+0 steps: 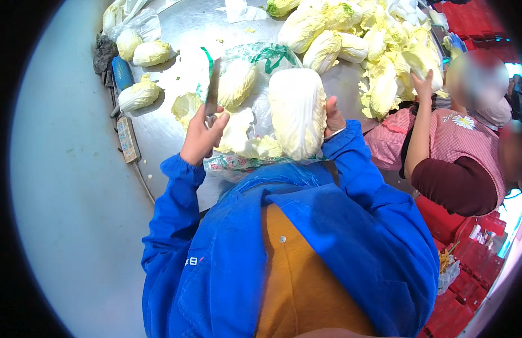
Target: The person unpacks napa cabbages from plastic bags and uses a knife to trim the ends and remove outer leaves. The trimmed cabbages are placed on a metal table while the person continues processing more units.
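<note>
My left hand (205, 134) is closed around the handle of a knife (212, 91), its blade pointing away from me. My right hand (335, 116) holds a large napa cabbage (295, 112) by its right side, above the plastic bag at the table's near edge. Between the hands, another napa cabbage (237, 83) rests on a clear plastic bag (282, 57) with green print. Loose cabbage leaves (240, 135) lie in front of me, near the knife hand.
A metal table (159, 110) bears a large heap of napa cabbages (383, 55) at the back right. Several trimmed cabbages (138, 95) lie at left, beside a blue object (122, 72) and a power strip (128, 139). A co-worker (451, 139) at right handles a cabbage.
</note>
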Available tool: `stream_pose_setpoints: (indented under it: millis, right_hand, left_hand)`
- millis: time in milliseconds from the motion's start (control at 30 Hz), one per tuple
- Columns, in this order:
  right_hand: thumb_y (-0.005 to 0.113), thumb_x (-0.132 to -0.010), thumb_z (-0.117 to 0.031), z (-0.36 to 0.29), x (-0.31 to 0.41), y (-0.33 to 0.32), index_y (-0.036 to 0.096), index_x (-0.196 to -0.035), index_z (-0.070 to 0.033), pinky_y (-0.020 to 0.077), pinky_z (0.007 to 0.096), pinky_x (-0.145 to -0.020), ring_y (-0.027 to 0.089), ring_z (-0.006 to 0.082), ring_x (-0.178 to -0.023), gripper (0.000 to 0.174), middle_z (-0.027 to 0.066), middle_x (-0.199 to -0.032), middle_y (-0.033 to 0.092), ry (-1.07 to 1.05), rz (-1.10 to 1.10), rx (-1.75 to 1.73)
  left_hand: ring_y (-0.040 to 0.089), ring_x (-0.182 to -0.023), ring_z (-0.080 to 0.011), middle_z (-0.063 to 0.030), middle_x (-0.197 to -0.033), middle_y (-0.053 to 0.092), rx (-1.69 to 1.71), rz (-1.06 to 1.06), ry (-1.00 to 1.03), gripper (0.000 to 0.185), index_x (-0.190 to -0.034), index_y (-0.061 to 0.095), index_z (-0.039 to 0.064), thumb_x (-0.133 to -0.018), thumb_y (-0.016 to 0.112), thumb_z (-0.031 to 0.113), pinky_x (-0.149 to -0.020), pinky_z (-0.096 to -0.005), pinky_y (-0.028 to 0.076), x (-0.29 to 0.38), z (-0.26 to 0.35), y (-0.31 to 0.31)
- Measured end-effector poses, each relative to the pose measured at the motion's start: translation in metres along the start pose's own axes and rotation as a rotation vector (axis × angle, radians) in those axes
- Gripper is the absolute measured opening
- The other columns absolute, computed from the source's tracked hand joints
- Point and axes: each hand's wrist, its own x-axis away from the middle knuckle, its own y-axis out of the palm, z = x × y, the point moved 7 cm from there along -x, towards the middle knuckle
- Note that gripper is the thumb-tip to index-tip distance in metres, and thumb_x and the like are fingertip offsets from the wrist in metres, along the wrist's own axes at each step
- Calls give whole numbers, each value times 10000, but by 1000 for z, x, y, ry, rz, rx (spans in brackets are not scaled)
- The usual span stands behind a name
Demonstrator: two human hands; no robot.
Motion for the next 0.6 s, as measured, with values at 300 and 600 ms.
stream_pose_setpoints:
  millis: [300,600]
  right_hand:
    - [818,-629,-553,19,25,70,264,-1448,45,369,374,-1064,467,250,-1273,1155,163,-1397,453,139,65,364]
    - [824,-625,-520,44,38,72,318,-1422,47,369,361,-1057,482,241,-1255,1101,145,-1364,494,208,-25,381]
  left_hand:
    - [559,-579,-268,-106,-713,503,-821,-115,960,355,-1034,578,27,-700,697,19,-505,-361,453,98,127,39]
    - [551,-568,-250,-96,-707,468,-964,-130,880,181,-875,534,43,-719,626,30,-493,-367,451,102,104,37]
